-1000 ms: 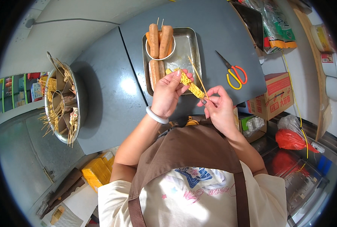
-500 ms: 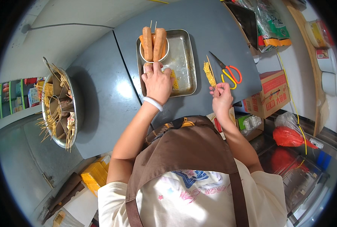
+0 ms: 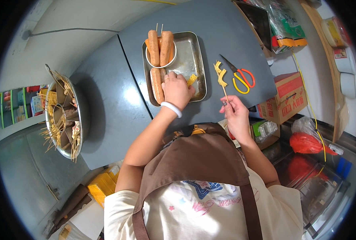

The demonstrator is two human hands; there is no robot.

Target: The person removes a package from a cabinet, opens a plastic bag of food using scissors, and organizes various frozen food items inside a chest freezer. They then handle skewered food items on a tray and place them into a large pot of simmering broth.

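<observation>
My right hand (image 3: 236,114) pinches the lower end of a thin wooden skewer (image 3: 225,93). A yellow, bumpy strip of food (image 3: 220,75) is threaded on its upper part in loose bends. My left hand (image 3: 178,90) is down in a metal tray (image 3: 202,60), its fingers curled and their tips hidden. Just beyond its thumb side, a yellow textured piece (image 3: 192,79) shows. Left of the hand, a sausage (image 3: 157,85) lies in the tray, partly covered. More sausages (image 3: 166,49) stand in a white bowl (image 3: 176,55) at the tray's far left, two stick ends poking up.
Orange-and-yellow-handled scissors (image 3: 242,76) lie open right of the skewer. At the left stands a round divided metal pot (image 3: 79,120) full of skewers. A cardboard box (image 3: 286,98) sits beyond the table's right edge. A dark seam (image 3: 131,72) crosses the grey table (image 3: 106,68).
My left hand has moved right within the tray, uncovering the sausage. My right hand has shifted slightly nearer to me, and the yellow strip on its skewer now shows wider bends.
</observation>
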